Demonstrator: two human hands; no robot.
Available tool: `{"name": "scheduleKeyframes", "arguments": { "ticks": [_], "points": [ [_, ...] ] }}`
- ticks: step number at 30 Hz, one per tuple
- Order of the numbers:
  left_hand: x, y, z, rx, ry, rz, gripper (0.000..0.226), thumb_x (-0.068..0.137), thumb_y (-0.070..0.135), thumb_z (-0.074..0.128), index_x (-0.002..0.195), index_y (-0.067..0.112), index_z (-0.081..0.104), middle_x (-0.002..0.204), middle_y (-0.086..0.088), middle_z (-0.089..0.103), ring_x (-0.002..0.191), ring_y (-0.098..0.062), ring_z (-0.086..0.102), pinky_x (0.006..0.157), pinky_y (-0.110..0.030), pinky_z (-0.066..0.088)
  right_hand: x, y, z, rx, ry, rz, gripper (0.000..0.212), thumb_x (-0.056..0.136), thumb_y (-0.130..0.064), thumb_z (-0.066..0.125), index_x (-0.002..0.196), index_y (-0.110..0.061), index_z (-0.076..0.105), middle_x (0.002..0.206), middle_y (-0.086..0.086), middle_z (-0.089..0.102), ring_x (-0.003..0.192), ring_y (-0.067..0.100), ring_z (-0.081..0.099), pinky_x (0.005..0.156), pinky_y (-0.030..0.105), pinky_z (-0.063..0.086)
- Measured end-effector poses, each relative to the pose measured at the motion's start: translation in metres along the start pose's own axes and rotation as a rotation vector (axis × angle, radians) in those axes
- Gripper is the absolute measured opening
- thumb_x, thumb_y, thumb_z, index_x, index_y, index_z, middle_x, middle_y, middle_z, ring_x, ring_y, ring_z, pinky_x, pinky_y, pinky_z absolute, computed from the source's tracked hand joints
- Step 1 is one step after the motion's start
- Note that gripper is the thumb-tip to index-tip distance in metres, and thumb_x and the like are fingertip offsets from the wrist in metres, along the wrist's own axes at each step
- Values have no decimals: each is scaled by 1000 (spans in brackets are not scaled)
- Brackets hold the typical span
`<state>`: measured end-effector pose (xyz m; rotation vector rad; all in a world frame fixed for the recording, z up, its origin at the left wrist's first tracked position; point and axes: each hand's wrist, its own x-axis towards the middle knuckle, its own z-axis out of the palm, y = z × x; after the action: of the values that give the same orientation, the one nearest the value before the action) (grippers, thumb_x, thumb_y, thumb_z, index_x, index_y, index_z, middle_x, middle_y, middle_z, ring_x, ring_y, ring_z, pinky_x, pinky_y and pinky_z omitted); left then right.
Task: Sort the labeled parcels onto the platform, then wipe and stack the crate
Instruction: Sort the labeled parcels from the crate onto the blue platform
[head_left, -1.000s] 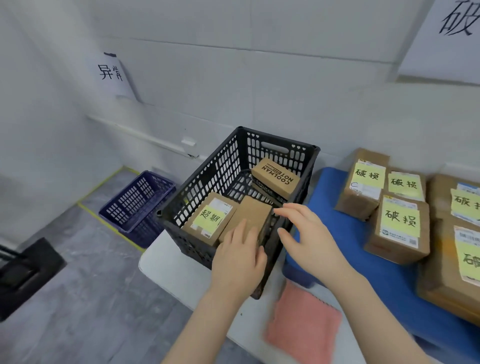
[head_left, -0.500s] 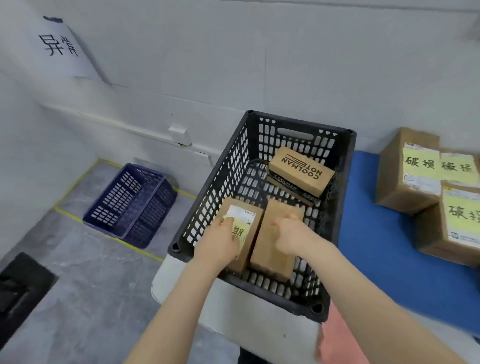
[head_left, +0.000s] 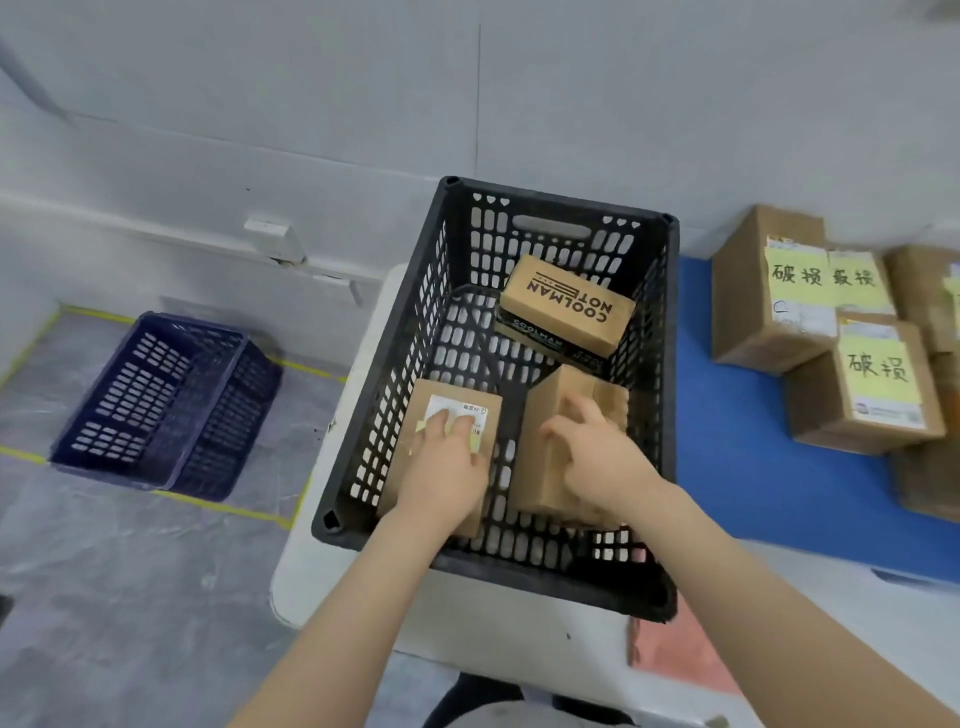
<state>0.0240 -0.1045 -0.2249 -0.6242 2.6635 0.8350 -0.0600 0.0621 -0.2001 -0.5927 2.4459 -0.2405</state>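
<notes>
Both hands are now reaching deeper into the black crate (head_left: 384, 395) than half a second ago. The right hand (head_left: 597, 457) fingers are grasping the plain parcel (head_left: 550, 415), which is tilting up; the left hand (head_left: 441, 467) is lying released on the labeled parcel (head_left: 457, 400), covering its yellow note. Two printed boxes (head_left: 566, 306) are sitting stacked at the far wall. One blue crate (head_left: 166, 405) is lying on the floor, one pink cloth (head_left: 670, 649) on the tabletop (head_left: 337, 571), and yellow-noted cartons (head_left: 769, 312) on the blue platform (head_left: 753, 467).
</notes>
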Motion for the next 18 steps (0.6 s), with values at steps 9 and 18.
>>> {"name": "scheduleKeyframes", "arguments": {
  "ticks": [9,18],
  "points": [
    [3,32,22,-92,-144,208,55,94,20,43,147,19,28,155,-6,18,140,-27,23,113,-43,27,7,4,15,588,215,312,58,84,-2,51,138,-22,39,145,7,23,118,26,46,93,31,47],
    [7,37,25,98,-204,283,56,95,36,36,148,31,20,157,1,11,142,-31,8,112,-49,25,10,-1,23,1200,197,527,47,87,-5,41,133,-12,49,117,5,61,105,23,59,89,38,52]
  ]
}}
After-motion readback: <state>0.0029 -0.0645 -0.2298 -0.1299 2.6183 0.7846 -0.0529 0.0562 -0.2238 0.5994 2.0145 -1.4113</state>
